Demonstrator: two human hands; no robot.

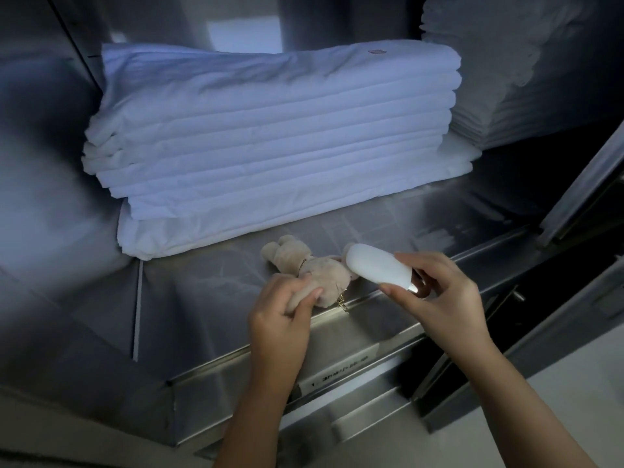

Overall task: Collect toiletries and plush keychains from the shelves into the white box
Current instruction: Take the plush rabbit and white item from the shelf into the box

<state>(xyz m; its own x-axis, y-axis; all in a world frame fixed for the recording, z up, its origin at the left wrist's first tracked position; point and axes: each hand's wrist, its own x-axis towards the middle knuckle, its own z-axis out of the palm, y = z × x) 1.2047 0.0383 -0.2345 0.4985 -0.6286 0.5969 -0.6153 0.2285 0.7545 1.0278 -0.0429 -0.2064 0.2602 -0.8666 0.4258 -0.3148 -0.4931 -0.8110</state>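
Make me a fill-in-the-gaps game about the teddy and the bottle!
1. The left hand grips the plush ____ keychain.
2. The right hand holds a bottle coloured ____.
3. Behind both, folded white sheets sit in a ____.
4. Everything rests on a shelf made of ____.

Missing words: bear; white; stack; metal

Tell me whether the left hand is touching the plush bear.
Touching. The head view shows the left hand with fingers curled around the plush bear.
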